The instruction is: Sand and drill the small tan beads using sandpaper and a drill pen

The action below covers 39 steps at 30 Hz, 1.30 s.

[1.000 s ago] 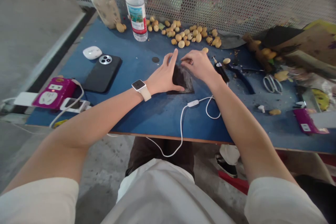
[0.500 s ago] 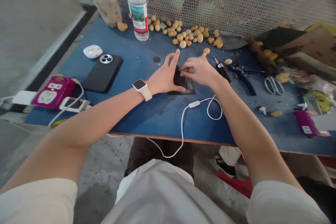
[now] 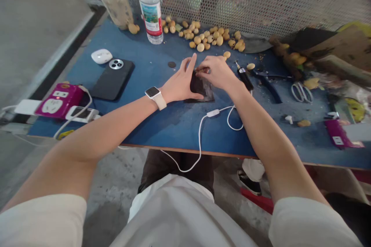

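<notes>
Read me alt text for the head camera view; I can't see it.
A person's left hand spreads across a dark mat on a blue table; the right hand, fingers curled, is over it. Beyond are round tan fruits and a bottle; a dark phone lies left.

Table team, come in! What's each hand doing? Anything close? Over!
Left hand spread over dark mat. Right hand at mat's far end, fingers curled; any grip unclear. Black handheld tool near right wrist.

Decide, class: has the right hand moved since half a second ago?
Yes. Judged against the dark mat, the right hand has shifted slightly forward, toward the mat's far edge.
</notes>
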{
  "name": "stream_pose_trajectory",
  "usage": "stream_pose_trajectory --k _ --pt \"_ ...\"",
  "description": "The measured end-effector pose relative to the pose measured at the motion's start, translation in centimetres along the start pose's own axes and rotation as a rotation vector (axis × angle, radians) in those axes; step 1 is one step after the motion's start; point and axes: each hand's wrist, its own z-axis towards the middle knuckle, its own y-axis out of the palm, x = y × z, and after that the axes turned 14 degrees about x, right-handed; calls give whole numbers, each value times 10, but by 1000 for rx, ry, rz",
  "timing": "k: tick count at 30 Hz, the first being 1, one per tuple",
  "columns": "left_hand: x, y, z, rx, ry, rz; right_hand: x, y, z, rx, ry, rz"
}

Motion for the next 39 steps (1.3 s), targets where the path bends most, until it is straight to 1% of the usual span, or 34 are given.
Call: stream_pose_trajectory --k 3,4,6,9,10,14,15,17,22,25,28,33,35,39 --pt "-2 2 -1 15 24 -31 1 -7 0 -131 -50 29" --pt "-3 3 -1 21 32 -40 1 -7 -1 -149 -58 26" --pt "-5 4 -1 27 41 -42 0 -5 -1 -116 -53 -10" --pt "-6 4 -1 25 38 -26 -3 1 1 -13 -33 -59" --pt "-6 3 -1 25 34 -24 -3 1 2 -12 -36 -57" --pt "-3 0 -3 19 16 -30 -2 -9 1 -139 -97 8" --pt "-2 -1 -4 17 17 -33 0 -11 -1 -154 -109 21" --pt "-1 -2 -4 12 25 -39 2 -11 -5 -121 -110 26" --pt "-3 -3 -3 -3 16 -34 5 2 -16 50 -62 58" --pt "-5 -1 -3 4 21 -16 5 1 -21 95 -34 123" --pt "-7 3 -4 17 39 -13 8 -9 -25 87 -23 122" --pt "-7 12 -3 25 47 -6 14 -23 -37 94 -36 -1" --pt "-8 15 -3 29 46 -2 14 -24 -42 85 -65 -8" --pt "-10 17 -5 40 46 2 9 -19 -41 6 -114 11"
